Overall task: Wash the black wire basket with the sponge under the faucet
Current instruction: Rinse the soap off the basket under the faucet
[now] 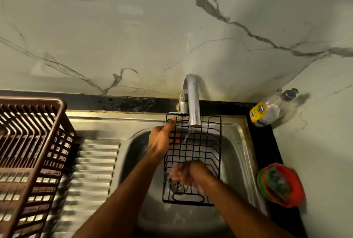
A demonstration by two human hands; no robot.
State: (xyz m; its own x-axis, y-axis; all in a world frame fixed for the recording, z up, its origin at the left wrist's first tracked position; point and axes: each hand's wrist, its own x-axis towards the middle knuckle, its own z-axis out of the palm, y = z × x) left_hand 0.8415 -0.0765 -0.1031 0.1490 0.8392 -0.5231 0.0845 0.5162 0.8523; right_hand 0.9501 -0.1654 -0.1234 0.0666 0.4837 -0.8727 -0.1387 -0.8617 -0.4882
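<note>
A black wire basket (202, 151) stands tilted in the steel sink (240, 142), its far rim under the chrome faucet (193, 103). A thin stream of water falls from the spout through the wires. My left hand (162, 140) grips the basket's upper left edge, fingers wrapped around the wires. My right hand (189, 174) is inside the basket's lower part, blurred by motion and wet; I cannot tell whether it holds anything. A green sponge (278, 184) lies in a red dish at the right of the sink.
A brown plastic dish rack (32, 151) stands on the ribbed drainboard (95, 170) at the left. A soap bottle (267, 109) with a yellow label stands in the back right corner. The red dish (294, 197) sits on the black counter edge. A marble wall rises behind.
</note>
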